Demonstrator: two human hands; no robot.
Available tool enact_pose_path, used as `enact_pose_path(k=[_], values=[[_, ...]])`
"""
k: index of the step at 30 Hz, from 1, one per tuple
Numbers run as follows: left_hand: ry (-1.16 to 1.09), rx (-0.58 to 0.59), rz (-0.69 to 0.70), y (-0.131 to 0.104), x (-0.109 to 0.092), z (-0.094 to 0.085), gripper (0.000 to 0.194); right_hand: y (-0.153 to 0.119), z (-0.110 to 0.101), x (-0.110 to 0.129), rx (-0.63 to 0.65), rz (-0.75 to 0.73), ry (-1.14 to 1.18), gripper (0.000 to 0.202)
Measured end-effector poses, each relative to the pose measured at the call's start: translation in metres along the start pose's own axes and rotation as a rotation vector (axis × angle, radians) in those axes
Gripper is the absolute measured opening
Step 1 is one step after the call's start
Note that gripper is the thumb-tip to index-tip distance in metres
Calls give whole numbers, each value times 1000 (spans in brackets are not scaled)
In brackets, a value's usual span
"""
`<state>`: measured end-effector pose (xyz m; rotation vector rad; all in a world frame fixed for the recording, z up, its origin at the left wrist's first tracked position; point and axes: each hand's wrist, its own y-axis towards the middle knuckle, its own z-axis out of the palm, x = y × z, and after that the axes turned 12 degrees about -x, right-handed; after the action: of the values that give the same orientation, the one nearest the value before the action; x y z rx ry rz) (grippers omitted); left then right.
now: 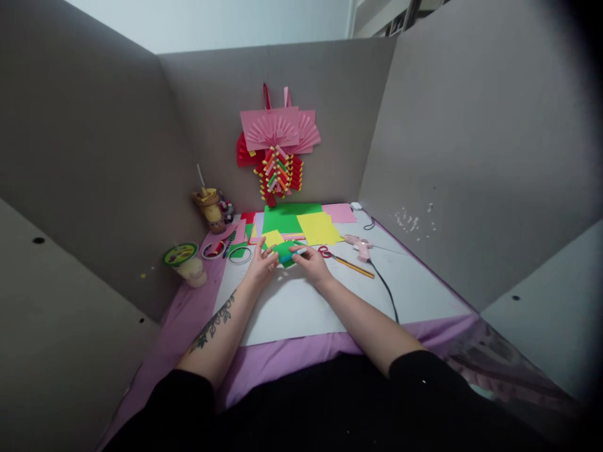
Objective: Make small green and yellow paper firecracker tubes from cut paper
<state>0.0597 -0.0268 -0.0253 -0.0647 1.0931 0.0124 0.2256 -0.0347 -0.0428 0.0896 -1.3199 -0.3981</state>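
Note:
A small piece of green paper (284, 250) is held up between my two hands over the white work sheet. My left hand (262, 265) pinches its left edge between thumb and fingertips, the index finger raised. On the right edge, my right hand (311, 263) closes thumb and fingers on the same paper. A bluish patch shows on the green by my right fingertips; I cannot make out what it is. Yellow paper (273, 239) lies just behind the hands. Red-handled scissors (324, 252) rest to the right of my right hand, beside an orange-and-black cutter knife (353, 266).
A pink glue gun (362, 247) with a black cord lies at right. Yellow sheets (320, 229) and a large green sheet (289, 215) are at the back. Tape rolls (240, 255), a lidded cup (192, 270) and a drink cup (211, 210) stand left. Paper fan decorations (273, 129) hang on the grey partition.

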Motion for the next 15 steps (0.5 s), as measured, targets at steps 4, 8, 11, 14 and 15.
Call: enact_pose_path(k=[4, 8, 11, 14, 15], values=[[127, 64, -210, 0, 4, 2, 38, 0, 1, -1, 28, -12, 22, 31], [232, -52, -76, 1, 7, 4, 31, 0, 0, -1, 49, -30, 10, 35], [307, -170, -4, 3, 5, 3, 34, 2, -6, 0, -6, -78, -32, 38], [354, -126, -20, 2, 2, 3, 38, 3, -14, 2, 75, -251, -295, 37], [346, -98, -43, 1, 2, 3, 37, 2, -16, 1, 133, -339, -407, 35]])
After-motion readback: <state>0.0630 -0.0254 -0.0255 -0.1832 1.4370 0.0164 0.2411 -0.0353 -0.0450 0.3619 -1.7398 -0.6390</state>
